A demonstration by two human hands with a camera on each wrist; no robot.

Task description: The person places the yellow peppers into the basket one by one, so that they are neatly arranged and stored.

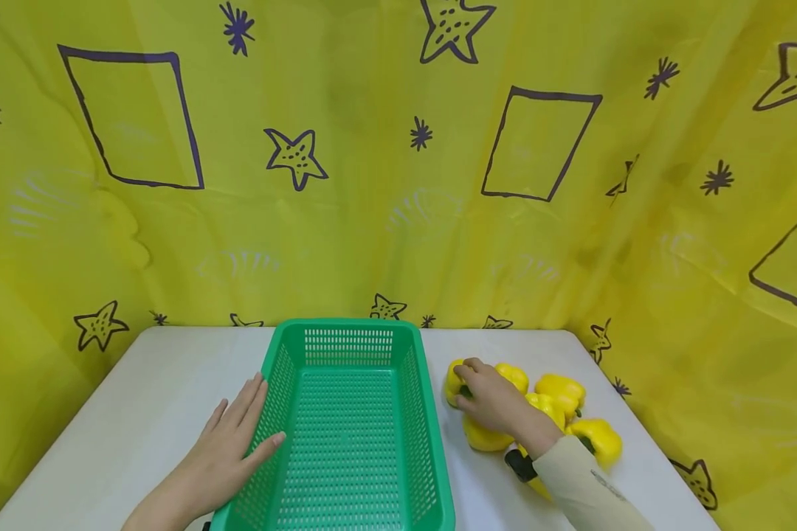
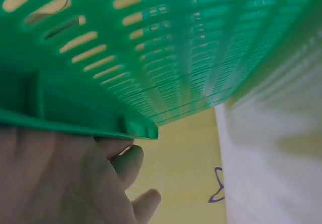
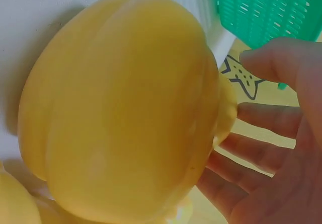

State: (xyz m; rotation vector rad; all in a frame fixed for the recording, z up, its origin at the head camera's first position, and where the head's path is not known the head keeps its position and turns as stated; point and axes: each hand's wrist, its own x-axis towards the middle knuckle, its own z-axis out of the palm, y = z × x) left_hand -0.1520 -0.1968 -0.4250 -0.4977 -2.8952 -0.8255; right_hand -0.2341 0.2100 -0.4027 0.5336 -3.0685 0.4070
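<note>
A green plastic basket point(image 1: 347, 442) with slotted walls stands in the middle of the white table. My left hand point(image 1: 221, 450) rests on its left rim, fingers stretched forward along the edge and the thumb over the inside. In the left wrist view the left hand point(image 2: 65, 176) lies along the rim beside the slotted wall point(image 2: 166, 68). Several yellow bell peppers lie in a group right of the basket. Over them reaches my right hand point(image 1: 494, 398), its fingertips at the leftmost bell pepper point(image 1: 453, 387). Another bell pepper point(image 3: 121, 108) fills the right wrist view beside the loosely spread right hand point(image 3: 271, 148).
More bell peppers lie at the right, one at the back point(image 1: 561, 391) and one nearer the table's right edge point(image 1: 601, 440). Part of the white table point(image 1: 173, 398) shows left of the basket. A yellow curtain point(image 1: 359, 236) with star drawings hangs behind and at both sides.
</note>
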